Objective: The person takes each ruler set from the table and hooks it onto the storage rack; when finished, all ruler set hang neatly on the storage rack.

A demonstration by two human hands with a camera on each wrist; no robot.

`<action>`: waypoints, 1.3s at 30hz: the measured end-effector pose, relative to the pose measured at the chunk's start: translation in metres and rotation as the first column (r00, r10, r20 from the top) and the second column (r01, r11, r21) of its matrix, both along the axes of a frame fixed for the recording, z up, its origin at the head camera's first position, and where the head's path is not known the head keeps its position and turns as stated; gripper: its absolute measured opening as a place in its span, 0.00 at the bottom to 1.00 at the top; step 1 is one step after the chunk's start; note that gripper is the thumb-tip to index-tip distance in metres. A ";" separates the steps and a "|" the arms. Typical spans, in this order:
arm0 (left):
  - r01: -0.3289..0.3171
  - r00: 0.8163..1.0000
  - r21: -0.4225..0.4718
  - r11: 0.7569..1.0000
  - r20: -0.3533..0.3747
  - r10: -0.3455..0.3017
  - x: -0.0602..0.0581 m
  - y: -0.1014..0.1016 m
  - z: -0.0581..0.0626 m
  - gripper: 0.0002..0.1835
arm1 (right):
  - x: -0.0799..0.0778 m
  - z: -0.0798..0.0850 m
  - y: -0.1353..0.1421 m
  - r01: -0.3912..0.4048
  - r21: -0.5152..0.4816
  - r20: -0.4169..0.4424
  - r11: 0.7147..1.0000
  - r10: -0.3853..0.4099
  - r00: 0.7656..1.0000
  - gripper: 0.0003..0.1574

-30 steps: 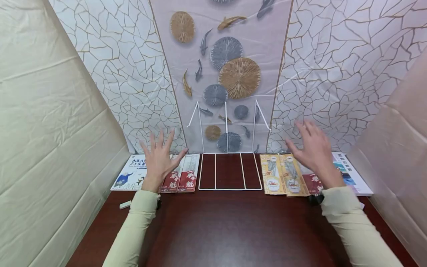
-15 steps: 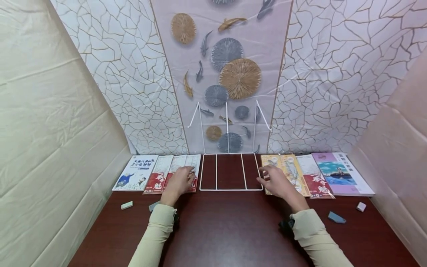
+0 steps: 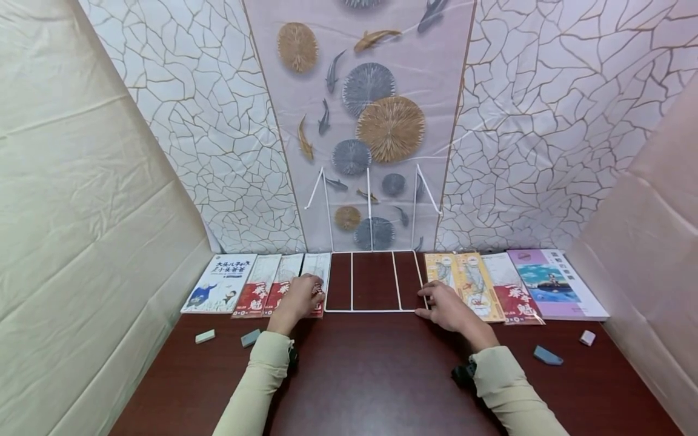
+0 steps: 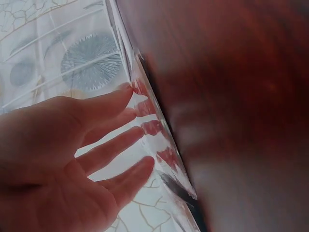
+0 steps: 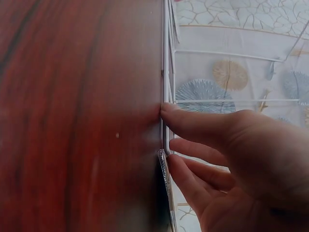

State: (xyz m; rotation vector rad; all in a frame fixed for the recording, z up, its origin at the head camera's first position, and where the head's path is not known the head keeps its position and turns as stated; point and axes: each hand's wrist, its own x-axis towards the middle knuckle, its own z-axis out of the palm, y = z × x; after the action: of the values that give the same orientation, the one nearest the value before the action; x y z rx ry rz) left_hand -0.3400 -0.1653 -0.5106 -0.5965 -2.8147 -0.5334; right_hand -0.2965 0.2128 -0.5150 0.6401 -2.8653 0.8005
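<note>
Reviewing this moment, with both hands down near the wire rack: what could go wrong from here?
The right hand is at the corner of the white wire rack, with a yellow booklet close alongside, so a sideways move might knock either one.
The left hand has its fingertips by a glossy red-and-white booklet lying flat; that could slip, or slide into the rack beside it.

4 apparent erasers (image 3: 205, 336) on the dark table (image 3: 360, 378)
</note>
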 end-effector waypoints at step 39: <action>-0.354 0.934 0.519 0.778 0.156 0.321 -0.011 0.013 0.008 0.56 | -0.002 -0.005 0.004 0.069 -0.032 0.020 0.997 -0.068 0.997 0.37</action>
State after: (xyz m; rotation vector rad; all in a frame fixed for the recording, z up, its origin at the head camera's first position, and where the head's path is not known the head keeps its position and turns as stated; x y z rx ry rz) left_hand -0.3514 -0.1525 -0.5028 0.0455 -2.5383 -1.2158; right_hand -0.2989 0.2168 -0.5197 0.5304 -2.8672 0.8457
